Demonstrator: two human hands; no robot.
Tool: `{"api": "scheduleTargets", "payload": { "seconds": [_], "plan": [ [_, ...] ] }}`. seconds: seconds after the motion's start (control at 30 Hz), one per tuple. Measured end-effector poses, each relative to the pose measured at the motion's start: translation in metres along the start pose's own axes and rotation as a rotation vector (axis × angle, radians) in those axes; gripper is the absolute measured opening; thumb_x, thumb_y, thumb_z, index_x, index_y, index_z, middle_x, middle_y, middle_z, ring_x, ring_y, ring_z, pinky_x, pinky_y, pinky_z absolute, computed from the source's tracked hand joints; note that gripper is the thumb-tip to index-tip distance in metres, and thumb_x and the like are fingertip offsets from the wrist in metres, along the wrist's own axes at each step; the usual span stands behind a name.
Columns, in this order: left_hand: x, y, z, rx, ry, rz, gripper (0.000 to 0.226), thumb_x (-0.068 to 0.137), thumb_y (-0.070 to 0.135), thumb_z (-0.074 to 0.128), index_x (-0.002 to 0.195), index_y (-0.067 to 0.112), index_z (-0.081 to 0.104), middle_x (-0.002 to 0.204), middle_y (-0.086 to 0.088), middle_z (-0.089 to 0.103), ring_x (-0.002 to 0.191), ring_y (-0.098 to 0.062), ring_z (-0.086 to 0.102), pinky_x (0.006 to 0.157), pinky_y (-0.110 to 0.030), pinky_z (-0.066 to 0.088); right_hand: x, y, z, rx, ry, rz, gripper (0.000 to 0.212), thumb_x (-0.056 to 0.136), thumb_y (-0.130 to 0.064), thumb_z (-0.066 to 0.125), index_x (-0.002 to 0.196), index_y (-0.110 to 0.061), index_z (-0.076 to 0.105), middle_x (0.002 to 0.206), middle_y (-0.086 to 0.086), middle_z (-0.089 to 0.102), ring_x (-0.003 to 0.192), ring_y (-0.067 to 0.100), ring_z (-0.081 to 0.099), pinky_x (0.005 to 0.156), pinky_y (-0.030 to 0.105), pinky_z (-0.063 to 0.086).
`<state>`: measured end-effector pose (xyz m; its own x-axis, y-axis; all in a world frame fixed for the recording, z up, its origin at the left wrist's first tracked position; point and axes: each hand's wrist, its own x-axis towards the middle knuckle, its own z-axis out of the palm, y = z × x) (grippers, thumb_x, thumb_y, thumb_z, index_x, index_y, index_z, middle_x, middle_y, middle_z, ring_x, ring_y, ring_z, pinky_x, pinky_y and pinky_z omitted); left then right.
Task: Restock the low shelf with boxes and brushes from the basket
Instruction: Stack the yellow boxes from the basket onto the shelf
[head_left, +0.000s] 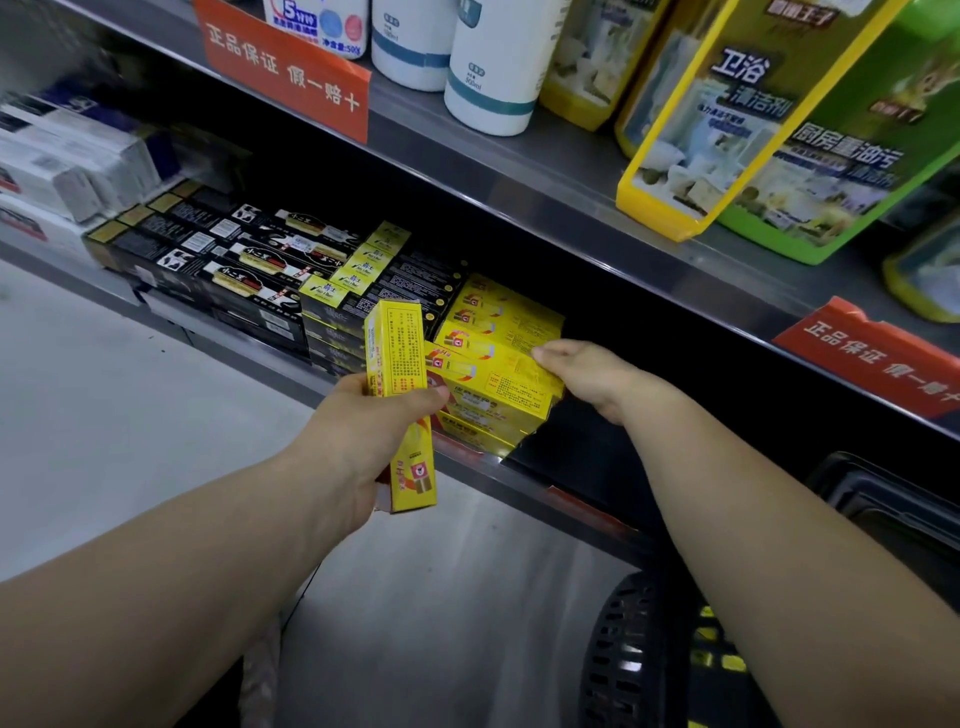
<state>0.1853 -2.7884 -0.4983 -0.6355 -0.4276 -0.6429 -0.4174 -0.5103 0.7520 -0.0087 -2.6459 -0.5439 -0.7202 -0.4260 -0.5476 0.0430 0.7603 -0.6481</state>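
Note:
My left hand (363, 431) grips a long yellow box (400, 384), held upright in front of the low shelf (524, 480). A stack of matching yellow boxes (488, 358) lies on that shelf. My right hand (587, 376) rests on the stack's right end, with the thumb on the top box's corner and the fingers hidden behind the stack. The black perforated basket (628, 654) stands at the bottom right, partly behind my right forearm, with yellow items showing inside.
Black boxes (223, 260) and black-and-yellow boxes (358, 275) fill the shelf left of the yellow stack; white boxes (62, 161) lie further left. The upper shelf carries white bottles (488, 67), yellow-green cleaner packs (769, 124) and orange signs (285, 73). A dark gap lies right of the stack.

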Motion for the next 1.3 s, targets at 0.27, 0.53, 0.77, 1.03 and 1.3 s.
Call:
{"api": "scheduleTargets", "payload": {
  "seconds": [0.27,0.53,0.77,1.03,1.3],
  "plan": [
    [0.001,0.000,-0.001,-0.012,0.011,0.003,0.048,0.077,0.024,0.074,0.119,0.020,0.051,0.093,-0.007,0.062,0.079,-0.024,0.060,0.054,-0.032,0.046,-0.016,-0.014,0.008,-0.502,-0.086,-0.095,0.105,0.057,-0.053,0.082,0.142,-0.040,0.022,0.151,0.003,0.020,0.138,0.027,0.025,0.109,0.044,0.033],
    [0.003,0.000,-0.002,-0.019,0.031,0.011,0.049,0.077,0.023,0.074,0.121,0.019,0.052,0.093,-0.004,0.064,0.076,-0.017,0.058,0.052,-0.029,0.043,-0.010,-0.017,0.018,-0.607,-0.013,-0.154,0.094,0.073,-0.033,0.078,0.147,-0.026,0.021,0.150,0.007,0.028,0.133,0.026,0.035,0.100,0.033,0.039],
    [0.005,0.000,-0.001,-0.022,0.046,0.028,0.053,0.076,0.023,0.075,0.123,0.018,0.052,0.096,-0.003,0.064,0.078,-0.015,0.059,0.055,-0.028,0.041,-0.011,-0.015,0.015,-0.569,-0.010,-0.168,0.094,0.074,-0.037,0.077,0.148,-0.025,0.020,0.153,0.007,0.025,0.135,0.026,0.035,0.098,0.029,0.035],
    [0.006,-0.001,0.001,0.001,0.044,0.024,0.051,0.077,0.023,0.074,0.123,0.018,0.052,0.096,-0.004,0.064,0.079,-0.016,0.059,0.056,-0.029,0.042,-0.012,-0.016,0.017,-0.580,-0.003,-0.164,0.095,0.075,-0.038,0.076,0.149,-0.024,0.018,0.154,0.009,0.022,0.137,0.027,0.032,0.104,0.032,0.034],
    [0.006,0.001,0.003,0.004,0.045,0.012,0.049,0.078,0.022,0.073,0.122,0.016,0.053,0.096,-0.005,0.065,0.076,-0.016,0.059,0.054,-0.029,0.042,-0.009,-0.015,0.016,-0.564,0.007,-0.156,0.096,0.073,-0.039,0.077,0.149,-0.025,0.019,0.153,0.009,0.024,0.136,0.027,0.034,0.102,0.031,0.035]
  ]
}}
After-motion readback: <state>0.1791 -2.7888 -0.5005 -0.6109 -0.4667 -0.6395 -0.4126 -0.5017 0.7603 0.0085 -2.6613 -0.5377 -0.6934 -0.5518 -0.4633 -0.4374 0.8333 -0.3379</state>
